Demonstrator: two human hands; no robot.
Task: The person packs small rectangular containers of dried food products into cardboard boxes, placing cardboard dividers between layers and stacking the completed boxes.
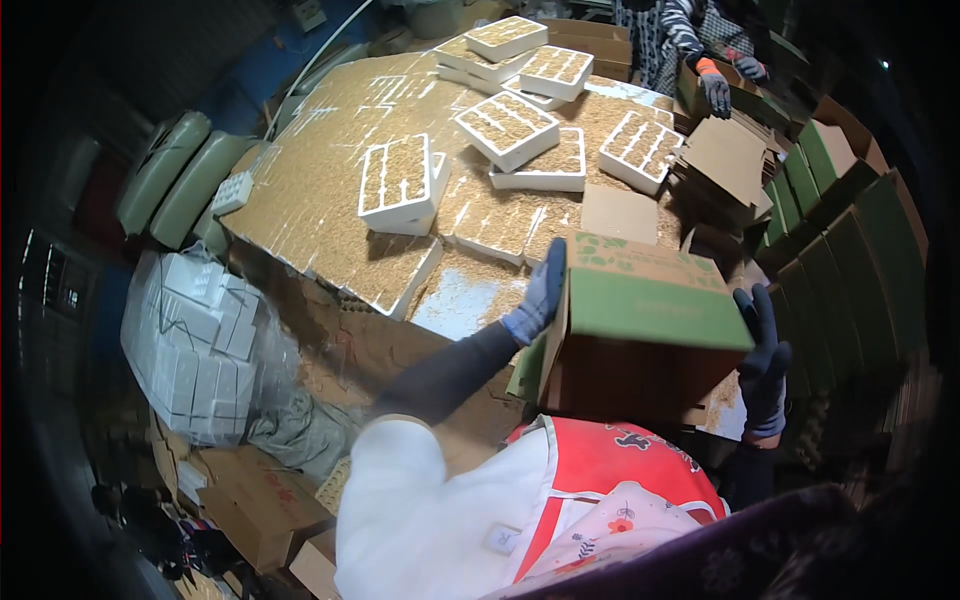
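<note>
A green and brown cardboard box (660,304) is held up in front of me between my two gloved hands. Its open side faces down towards my red apron, and the inside is dark. My left hand (544,296), in a blue-grey glove, presses flat against the box's left side. On the right side is my right hand (763,360), its fingers spread along the edge. A loose green flap (529,369) hangs at the lower left. Behind the box, a piece of flat cardboard (619,213) lies on the husk-covered table (322,172).
White foam trays (508,129) filled with tan husks lie stacked about the table. Green cartons (862,277) line the right side, near flattened cardboard (724,157). Across the table shows another person's gloved hand (714,88). Plastic-wrapped foam blocks (206,352) and green sacks (180,176) stand left.
</note>
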